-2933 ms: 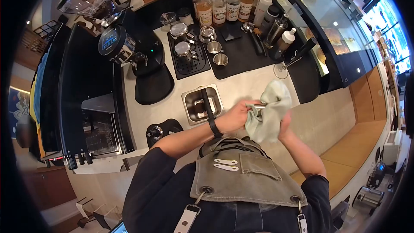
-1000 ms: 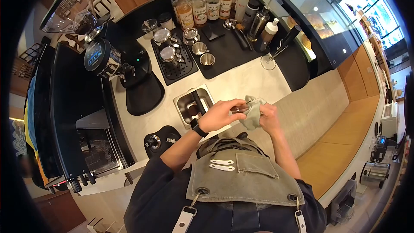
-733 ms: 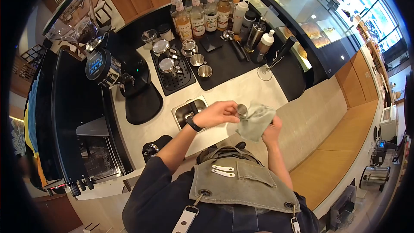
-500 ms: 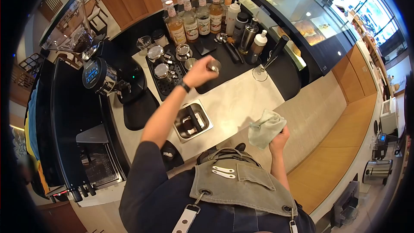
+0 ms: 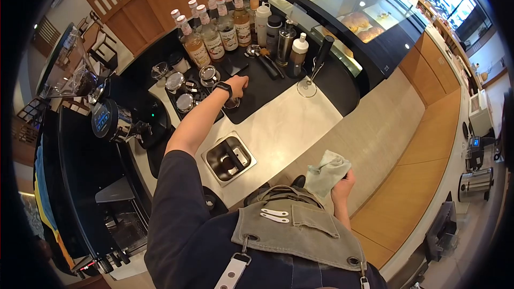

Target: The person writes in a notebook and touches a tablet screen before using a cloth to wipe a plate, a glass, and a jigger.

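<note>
My left hand (image 5: 235,86), with a black band at the wrist, is lowered over the black mat (image 5: 257,93) beside the metal tampers and cups. Its fingers curl downward around a small glass or metal cup (image 5: 232,101), partly hidden under the palm. My right hand (image 5: 344,183) holds a pale green cloth (image 5: 327,173) in front of the apron, out past the counter edge. Close to the left hand are a round metal piece (image 5: 209,75) and a small black square (image 5: 234,65).
Syrup bottles (image 5: 215,45) stand behind the mat. A whisk-like frother (image 5: 308,86) is at the right, near the glass display case (image 5: 342,10). The steel sink box (image 5: 229,158) is set in the counter, and a coffee grinder (image 5: 110,120) stands at the left.
My left hand has come down onto the mat with the small cup. The view has shifted, so the counter things appear further left. The cloth remains in my right hand.
</note>
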